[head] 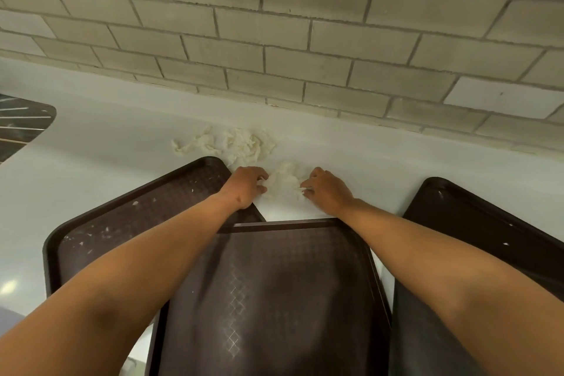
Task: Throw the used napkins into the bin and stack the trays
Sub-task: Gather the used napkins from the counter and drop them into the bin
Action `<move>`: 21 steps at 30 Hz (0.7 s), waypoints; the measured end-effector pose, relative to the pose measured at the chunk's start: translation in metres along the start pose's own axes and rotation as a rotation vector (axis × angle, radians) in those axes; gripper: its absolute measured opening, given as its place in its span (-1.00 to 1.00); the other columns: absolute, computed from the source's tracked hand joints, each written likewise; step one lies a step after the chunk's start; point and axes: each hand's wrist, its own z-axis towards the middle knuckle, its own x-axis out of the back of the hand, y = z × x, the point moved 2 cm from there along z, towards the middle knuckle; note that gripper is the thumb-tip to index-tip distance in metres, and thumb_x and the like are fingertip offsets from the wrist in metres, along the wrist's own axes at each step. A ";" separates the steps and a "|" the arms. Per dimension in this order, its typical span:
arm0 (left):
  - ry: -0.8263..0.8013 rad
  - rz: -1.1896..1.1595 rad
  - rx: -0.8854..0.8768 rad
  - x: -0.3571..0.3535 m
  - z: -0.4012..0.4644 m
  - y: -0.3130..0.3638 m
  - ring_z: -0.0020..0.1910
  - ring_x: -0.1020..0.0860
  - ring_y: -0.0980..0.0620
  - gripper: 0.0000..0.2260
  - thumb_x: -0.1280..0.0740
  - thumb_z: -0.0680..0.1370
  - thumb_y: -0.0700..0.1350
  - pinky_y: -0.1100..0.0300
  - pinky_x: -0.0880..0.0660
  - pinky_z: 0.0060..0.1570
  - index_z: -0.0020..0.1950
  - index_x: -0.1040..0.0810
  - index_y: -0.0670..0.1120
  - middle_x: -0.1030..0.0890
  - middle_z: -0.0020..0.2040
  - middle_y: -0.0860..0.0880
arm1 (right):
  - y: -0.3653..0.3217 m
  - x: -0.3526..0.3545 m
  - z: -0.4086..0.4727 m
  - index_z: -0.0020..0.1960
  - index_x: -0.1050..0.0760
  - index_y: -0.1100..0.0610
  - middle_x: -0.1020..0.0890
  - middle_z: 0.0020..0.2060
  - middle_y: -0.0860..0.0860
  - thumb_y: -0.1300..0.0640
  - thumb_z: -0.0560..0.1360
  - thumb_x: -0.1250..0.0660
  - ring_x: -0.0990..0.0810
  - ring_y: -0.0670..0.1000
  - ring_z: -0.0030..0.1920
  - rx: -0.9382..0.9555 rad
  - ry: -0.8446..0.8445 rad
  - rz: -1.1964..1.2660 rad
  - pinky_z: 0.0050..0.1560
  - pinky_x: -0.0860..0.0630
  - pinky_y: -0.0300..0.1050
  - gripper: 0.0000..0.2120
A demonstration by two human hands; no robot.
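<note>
1. Now, in the head view, both hands are reaching over the middle tray (268, 299) to a crumpled napkin (285, 181) lying on the white counter (381, 159) just beyond its far rim.
2. The left hand (245, 188) is curling its fingers onto the napkin's left edge, and the right hand (328, 189) is pinching the right edge, so the 2 hands are gathering the wad from both sides, probably to lift it in 1 go.
3. More napkins (238, 145) are lying in a loose heap farther back, near the brick wall (305, 40), apart from the hands; they are still waiting to be collected.
4. 3 brown trays are sitting side by side: the left tray (146, 214), angled and dotted with paper scraps, is tucking its near corner under the middle one, while the right tray (476, 223) is lying apart across a strip of counter. None is stacked squarely yet.
5. No bin is showing in this view, so where the napkins must go cannot be told.
6. A dark ridged surface (21, 125) is sitting at the counter's left edge; what it is cannot be told.
</note>
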 end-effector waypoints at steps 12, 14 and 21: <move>0.071 -0.166 -0.005 0.015 -0.018 0.025 0.20 -0.57 0.00 -0.79 -0.45 0.56 -0.09 0.26 -0.40 0.14 0.18 -0.63 -0.07 -0.61 0.21 -0.03 | 0.027 0.040 -0.038 0.24 -0.65 0.14 -0.66 0.20 0.05 0.22 0.57 -0.38 -0.61 0.02 0.17 -0.149 0.063 0.381 0.10 -0.42 -0.26 -0.75; 0.087 -0.193 -0.024 0.017 -0.024 0.032 0.14 -0.57 0.03 -0.81 -0.46 0.54 -0.08 0.23 -0.44 0.15 0.14 -0.64 -0.06 -0.62 0.16 0.00 | 0.026 0.051 -0.047 0.24 -0.65 0.13 -0.66 0.18 0.01 0.22 0.57 -0.38 -0.60 -0.02 0.10 -0.169 0.080 0.476 0.10 -0.48 -0.21 -0.74; 0.146 -0.331 -0.077 0.022 -0.054 0.057 -0.05 -0.57 0.16 -0.78 -0.51 0.50 -0.08 0.42 -0.40 -0.10 0.12 -0.65 -0.07 -0.63 0.06 0.07 | 0.023 0.078 -0.090 0.17 -0.69 0.07 -0.65 0.16 -0.05 0.20 0.55 -0.42 -0.66 -0.02 0.01 -0.195 0.092 0.775 -0.05 -0.67 -0.20 -0.79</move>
